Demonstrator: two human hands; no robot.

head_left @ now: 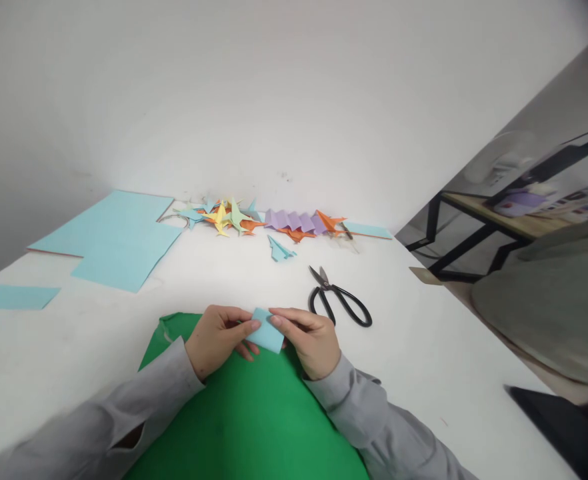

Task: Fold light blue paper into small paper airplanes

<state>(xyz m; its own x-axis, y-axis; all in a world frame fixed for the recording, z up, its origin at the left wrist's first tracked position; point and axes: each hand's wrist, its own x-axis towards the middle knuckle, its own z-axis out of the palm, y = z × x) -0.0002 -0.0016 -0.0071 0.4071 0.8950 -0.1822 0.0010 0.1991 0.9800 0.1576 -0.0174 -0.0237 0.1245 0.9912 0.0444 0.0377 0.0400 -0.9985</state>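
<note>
A small folded piece of light blue paper (267, 335) is held between my two hands, just above the green cloth. My left hand (221, 337) pinches its left side, thumb on top and fingers beneath. At the paper's upper right, my right hand (311, 337) grips it between thumb and forefinger. The fingertips under the paper are partly hidden. Beyond my right hand lie black-handled scissors (328, 288) with their blades slightly apart. A folded blue paper plane (280, 249) rests farther back.
Large blue paper sheets (119, 240) and a smaller blue piece (18, 297) lie at left. Colourful folded paper figures (227, 217) and a pleated purple strip (294, 221) line the wall. A dark flat object (549, 427) is at the right edge of the white table (414, 373).
</note>
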